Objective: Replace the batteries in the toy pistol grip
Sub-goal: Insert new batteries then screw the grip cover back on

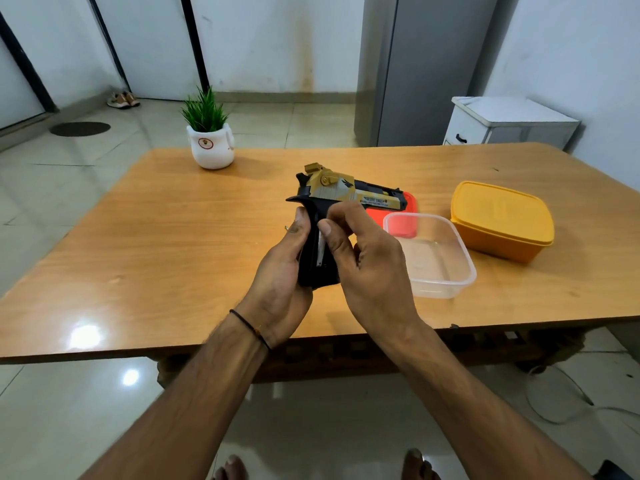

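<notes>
faced a wooden table (173,237) in a tiled room, with a grey fridge (426,64) at 1 o'clock behind it and a white cabinet (502,123) at 2 o'clock. held a gold and black toy pistol (346,192) over the table's middle, barrel toward 3 o'clock, black grip (311,268) pointing down toward 6 o'clock. wrapped the left hand (280,271) round the grip from 9 o'clock, thumb laid up its back. closed the right hand (367,258) on the grip from 3 o'clock, thumb and curled forefinger pinching near its top. showed a silvery strip (320,251) in the grip between the hands; could not tell what. kept a clear box (446,271) on the table just at 3 o'clock of the hands, a red lid (375,213) behind it, a shut yellow box (502,220) further toward 3 o'clock, a potted plant (211,140) at 11 o'clock.
</notes>
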